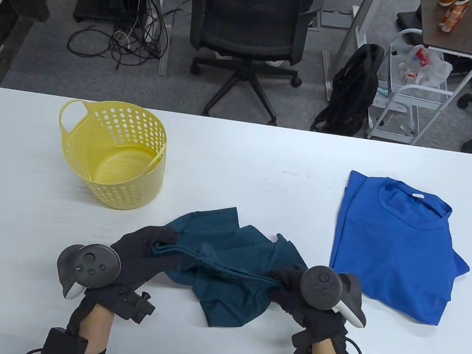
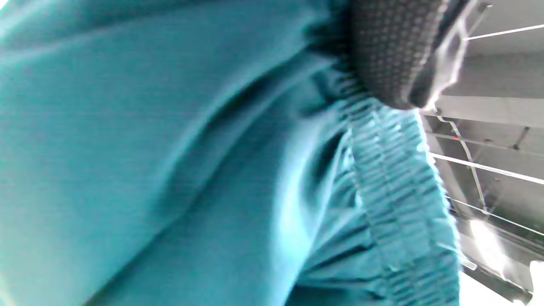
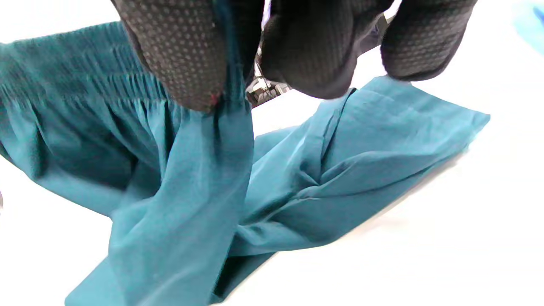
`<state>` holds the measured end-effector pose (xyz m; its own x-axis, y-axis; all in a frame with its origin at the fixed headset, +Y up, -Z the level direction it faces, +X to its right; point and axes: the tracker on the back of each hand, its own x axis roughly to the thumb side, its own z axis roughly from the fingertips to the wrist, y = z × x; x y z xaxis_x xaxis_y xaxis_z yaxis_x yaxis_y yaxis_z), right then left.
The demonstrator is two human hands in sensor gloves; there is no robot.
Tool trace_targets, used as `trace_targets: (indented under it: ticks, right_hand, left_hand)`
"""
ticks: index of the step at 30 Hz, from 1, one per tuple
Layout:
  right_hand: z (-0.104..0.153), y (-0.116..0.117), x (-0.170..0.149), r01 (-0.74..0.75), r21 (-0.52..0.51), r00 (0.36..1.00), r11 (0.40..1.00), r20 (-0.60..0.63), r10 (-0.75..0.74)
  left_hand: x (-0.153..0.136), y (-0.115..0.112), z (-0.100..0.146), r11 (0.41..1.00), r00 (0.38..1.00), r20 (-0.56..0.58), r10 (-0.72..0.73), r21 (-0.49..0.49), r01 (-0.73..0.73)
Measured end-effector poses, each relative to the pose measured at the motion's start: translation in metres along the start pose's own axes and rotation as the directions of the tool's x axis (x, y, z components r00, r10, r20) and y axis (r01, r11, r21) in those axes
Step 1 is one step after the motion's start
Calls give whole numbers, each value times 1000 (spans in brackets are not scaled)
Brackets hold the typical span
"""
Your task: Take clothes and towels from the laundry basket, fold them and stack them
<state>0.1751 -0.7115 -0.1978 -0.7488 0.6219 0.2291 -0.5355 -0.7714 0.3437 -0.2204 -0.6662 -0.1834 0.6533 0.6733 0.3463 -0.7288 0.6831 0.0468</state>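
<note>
A pair of teal shorts [image 1: 225,266] is held between the two hands near the front edge of the desk [image 1: 239,151], roughly midway along it. The gathered elastic waistband [image 1: 216,267] is stretched in a line from one hand to the other. The left end of the waistband is gripped by the left hand [image 1: 140,255], whose gloved fingers [image 2: 391,55] are seen in the left wrist view pressed against the ribbed band. The right end is pinched by the right hand [image 1: 303,297]; in the right wrist view the cloth is clamped between the dotted gloved fingertips [image 3: 187,55], and the rest of the fabric hangs down from them onto the white surface. Below and behind the waistband the shorts lie crumpled, with one leg spread toward the far side of the desk and another fold reaching toward the front edge. A blue T-shirt [image 1: 395,248] is laid folded near the right edge of the desk, just beside the right hand but apart from the shorts. A yellow perforated laundry basket [image 1: 112,155] is stood upright toward the far left of the desk, well apart from the left hand, and nothing is seen inside it. Whether the lower part of the shorts is lifted clear of the desk near the left hand cannot be told.
</note>
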Motion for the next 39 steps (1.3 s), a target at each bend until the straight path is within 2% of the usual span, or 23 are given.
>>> trace_targets:
  ticks: [3, 5, 7, 10, 12, 15, 18, 20, 21, 22, 23, 25, 27, 29, 30, 31, 32, 33, 34, 35, 36, 37, 39]
  right_hand:
    - [3, -6, -19, 286, -51, 957, 957, 70, -283]
    - [4, -10, -30, 488, -35, 864, 872, 164, -476]
    - [4, -11, -36, 626, 6, 762, 779, 204, -614]
    - [6, -17, -38, 653, 21, 734, 757, 232, -639]
    - [8, -21, -34, 676, 44, 705, 736, 255, -662]
    - [11, -28, -25, 676, 121, 674, 727, 298, -676]
    - [22, -39, -19, 680, 69, 675, 730, 330, -660]
    - [34, -50, -6, 506, -172, 856, 845, 225, -466]
    - [39, -54, 1, 316, -296, 948, 901, 129, -290]
    - [43, -62, 12, 44, -405, 999, 913, -7, -51]
    - [42, -67, 17, -4, -406, 998, 914, -66, -25]
    - [28, -79, 17, 262, -231, 961, 937, -28, -275]
    - [-5, -92, -1, 573, -49, 813, 818, -94, -575]
    - [-38, -100, -21, 616, -38, 736, 787, -330, -591]
    - [-47, -112, -21, 522, -117, 754, 845, -401, -521]
    - [-56, -128, -10, 373, -255, 857, 892, -274, -437]
    - [-59, -138, 2, 299, -353, 916, 887, -154, -370]
    - [-57, -154, 26, 206, -547, 969, 811, -1, -246]
    - [-54, -162, 38, 189, -639, 978, 746, 57, -199]
    - [-45, -174, 55, 203, -736, 979, 646, 162, -122]
    - [-33, -187, 69, 238, -772, 961, 590, 276, -28]
    - [-20, -195, 77, 279, -771, 938, 572, 346, 9]
    - [2, -198, 81, 341, -738, 895, 582, 444, 39]
  left_hand:
    - [-10, 3, -1, 997, 997, -74, -30, -66, 25]
    - [-15, 4, -2, 992, 995, -85, -46, -120, 35]
    - [-20, 4, -5, 977, 995, -68, 68, -196, -80]
    - [-23, 8, -5, 930, 982, -77, 172, -315, -187]
    - [-20, 10, -5, 924, 987, -86, 133, -350, -155]
    - [-4, 14, -2, 963, 991, -130, -21, -267, -15]
    - [17, 21, 3, 955, 964, -95, -250, -188, 229]
    - [26, 21, 4, 954, 951, -114, -288, -119, 275]
    - [30, 19, 2, 946, 941, -117, -317, -106, 306]
    - [35, 16, -5, 916, 915, -97, -392, -130, 379]
    - [40, 15, -16, 876, 884, -64, -462, -186, 445]
    - [43, 15, -47, 835, 882, -48, -469, -349, 425]
    - [35, 8, -90, 817, 935, -219, -279, -566, 111]
    - [27, -4, -129, 792, 913, -368, -175, -604, -92]
    - [30, -3, -146, 850, 862, -445, -243, -526, -32]
    - [41, 2, -161, 913, 876, -402, -267, -398, 96]
    - [53, 7, -167, 956, 897, -364, -252, -238, 172]
    - [78, 15, -171, 956, 929, -273, -248, 83, 280]
    - [90, 22, -172, 922, 940, -195, -279, 218, 319]
    - [108, 36, -172, 873, 931, -72, -358, 329, 361]
    - [122, 51, -166, 834, 914, 21, -405, 419, 359]
    - [131, 63, -158, 815, 903, 84, -421, 472, 336]
    - [137, 79, -136, 802, 891, 188, -413, 538, 258]
